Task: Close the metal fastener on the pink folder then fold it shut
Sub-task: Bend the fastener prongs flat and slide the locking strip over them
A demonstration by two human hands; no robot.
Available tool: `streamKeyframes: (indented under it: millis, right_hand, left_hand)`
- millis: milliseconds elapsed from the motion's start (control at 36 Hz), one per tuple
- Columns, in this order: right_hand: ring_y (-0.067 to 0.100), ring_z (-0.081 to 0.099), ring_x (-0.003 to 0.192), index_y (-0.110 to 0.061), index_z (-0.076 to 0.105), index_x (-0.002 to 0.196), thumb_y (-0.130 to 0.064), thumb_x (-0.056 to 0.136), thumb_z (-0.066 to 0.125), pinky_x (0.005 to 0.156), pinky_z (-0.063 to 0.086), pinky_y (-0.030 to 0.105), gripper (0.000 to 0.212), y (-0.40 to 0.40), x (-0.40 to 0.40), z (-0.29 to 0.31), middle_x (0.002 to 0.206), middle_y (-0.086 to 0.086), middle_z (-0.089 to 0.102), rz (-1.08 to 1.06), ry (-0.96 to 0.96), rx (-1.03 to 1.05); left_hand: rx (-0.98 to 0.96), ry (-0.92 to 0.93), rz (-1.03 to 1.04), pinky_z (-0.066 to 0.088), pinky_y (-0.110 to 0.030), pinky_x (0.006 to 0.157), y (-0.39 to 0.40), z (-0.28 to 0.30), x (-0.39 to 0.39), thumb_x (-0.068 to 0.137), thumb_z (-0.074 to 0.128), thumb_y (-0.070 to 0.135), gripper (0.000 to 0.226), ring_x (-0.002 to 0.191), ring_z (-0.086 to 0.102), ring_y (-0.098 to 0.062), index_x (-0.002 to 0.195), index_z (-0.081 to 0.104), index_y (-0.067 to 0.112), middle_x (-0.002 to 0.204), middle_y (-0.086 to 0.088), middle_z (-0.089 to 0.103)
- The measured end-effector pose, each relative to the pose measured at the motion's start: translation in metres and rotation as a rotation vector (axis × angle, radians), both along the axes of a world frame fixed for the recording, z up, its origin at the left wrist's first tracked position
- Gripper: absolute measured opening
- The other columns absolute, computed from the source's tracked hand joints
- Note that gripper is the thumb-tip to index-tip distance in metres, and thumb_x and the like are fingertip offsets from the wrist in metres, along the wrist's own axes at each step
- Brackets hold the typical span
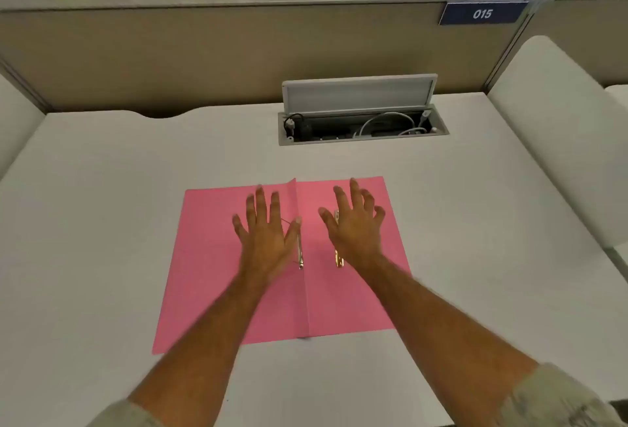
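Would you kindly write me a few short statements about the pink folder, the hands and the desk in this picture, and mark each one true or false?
1. The pink paper folder lies open and flat on the white desk. True.
2. The left hand grips a pen. False: it is spread open above the folder, holding nothing.
3. The right hand is spread open above the folder's right half. True.
4. The grey cable box set into the desk has its lid shut. False: the lid stands up, showing white cables inside.
5. The blue sign reads 015. True.
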State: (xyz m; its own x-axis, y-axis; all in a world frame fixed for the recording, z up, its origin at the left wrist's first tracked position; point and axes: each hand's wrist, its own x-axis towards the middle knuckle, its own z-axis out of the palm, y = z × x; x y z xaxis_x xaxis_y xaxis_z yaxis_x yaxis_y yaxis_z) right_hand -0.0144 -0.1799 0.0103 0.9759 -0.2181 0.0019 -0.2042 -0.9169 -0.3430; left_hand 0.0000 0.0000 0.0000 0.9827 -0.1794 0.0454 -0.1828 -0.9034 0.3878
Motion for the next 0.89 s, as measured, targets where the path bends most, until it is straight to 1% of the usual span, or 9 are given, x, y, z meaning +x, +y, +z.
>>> streamKeyframes:
  millis: [111, 250, 389, 444, 500, 556, 611, 722, 889]
  right_hand:
    - [0.036, 0.021, 0.152, -0.026, 0.032, 0.156, -0.060, 0.101, 0.032, 0.115, 0.025, 0.063, 0.064, 0.000, -0.007, -0.013, 0.170, 0.009, 0.017, 0.008, 0.053, -0.018]
    - [0.037, 0.022, 0.151, -0.025, 0.033, 0.155, -0.060, 0.101, 0.034, 0.114, 0.026, 0.063, 0.064, 0.001, -0.013, -0.027, 0.169, 0.010, 0.018, 0.010, 0.079, -0.011]
    - [0.038, 0.024, 0.151, -0.024, 0.033, 0.154, -0.058, 0.101, 0.038, 0.114, 0.027, 0.063, 0.063, 0.004, -0.016, -0.034, 0.168, 0.011, 0.021, 0.003, 0.105, -0.003]
    - [0.038, 0.027, 0.148, -0.024, 0.034, 0.153, -0.056, 0.100, 0.041, 0.112, 0.030, 0.061, 0.062, 0.004, -0.017, -0.036, 0.166, 0.013, 0.025, -0.009, 0.113, -0.006]
    - [0.037, 0.033, 0.143, -0.023, 0.035, 0.152, -0.054, 0.099, 0.046, 0.109, 0.034, 0.057, 0.062, 0.004, -0.018, -0.037, 0.160, 0.016, 0.032, -0.038, 0.119, 0.002]
    - [0.036, 0.038, 0.135, -0.021, 0.037, 0.151, -0.052, 0.097, 0.052, 0.106, 0.038, 0.054, 0.064, 0.005, -0.018, -0.037, 0.151, 0.016, 0.039, -0.082, 0.129, 0.037]
    - [0.034, 0.042, 0.127, -0.018, 0.040, 0.148, -0.049, 0.094, 0.059, 0.101, 0.040, 0.051, 0.065, 0.005, -0.019, -0.036, 0.140, 0.015, 0.046, -0.118, 0.147, 0.062]
    - [0.031, 0.045, 0.123, -0.012, 0.046, 0.142, -0.043, 0.091, 0.067, 0.100, 0.042, 0.048, 0.063, 0.004, -0.017, -0.035, 0.134, 0.013, 0.051, -0.178, 0.199, 0.088]
    - [0.030, 0.048, 0.123, -0.010, 0.054, 0.134, -0.044, 0.089, 0.071, 0.100, 0.043, 0.046, 0.059, 0.000, -0.014, -0.036, 0.131, 0.011, 0.056, -0.271, 0.222, 0.115]
  left_hand:
    - [-0.149, 0.121, 0.057, 0.004, -0.061, 0.124, 0.017, -0.021, -0.009, 0.093, 0.041, 0.072, 0.100, 0.158, -0.003, -0.025, 0.162, 0.006, 0.009, 0.171, -0.008, -0.001]
    - [-0.210, 0.200, -0.019, -0.007, -0.050, 0.126, 0.032, -0.041, -0.021, 0.079, 0.042, 0.088, 0.121, 0.157, -0.008, -0.016, 0.162, -0.002, 0.012, 0.171, -0.001, -0.004]
    - [-0.388, 0.227, -0.042, -0.006, -0.048, 0.127, 0.033, -0.043, -0.029, 0.075, 0.022, 0.095, 0.116, 0.156, -0.002, -0.007, 0.163, 0.007, 0.021, 0.171, 0.007, 0.006]
    - [-0.492, 0.246, -0.026, -0.003, -0.048, 0.128, 0.034, -0.043, -0.032, 0.077, 0.022, 0.094, 0.111, 0.155, 0.000, -0.002, 0.163, 0.012, 0.025, 0.170, 0.011, 0.009]
    - [-0.518, 0.249, -0.032, -0.002, -0.047, 0.128, 0.037, -0.046, -0.034, 0.077, 0.028, 0.093, 0.108, 0.155, 0.001, -0.001, 0.162, 0.015, 0.027, 0.169, 0.014, 0.010]
    - [-0.444, 0.267, -0.087, -0.004, -0.045, 0.128, 0.041, -0.050, -0.035, 0.075, 0.036, 0.093, 0.110, 0.155, -0.001, -0.002, 0.162, 0.014, 0.029, 0.169, 0.015, 0.008]
    - [-0.284, 0.289, -0.195, -0.010, -0.044, 0.126, 0.044, -0.055, -0.036, 0.071, 0.040, 0.093, 0.113, 0.156, -0.009, -0.005, 0.162, 0.010, 0.033, 0.169, 0.017, -0.002]
    - [-0.020, 0.256, -0.372, -0.018, -0.052, 0.123, 0.045, -0.065, -0.034, 0.071, 0.026, 0.098, 0.107, 0.155, -0.020, -0.012, 0.159, -0.004, 0.045, 0.166, 0.020, -0.018]
    - [0.036, 0.225, -0.415, -0.018, -0.058, 0.120, 0.038, -0.072, -0.031, 0.075, 0.026, 0.096, 0.094, 0.155, -0.022, -0.017, 0.152, -0.011, 0.057, 0.167, 0.019, -0.016]
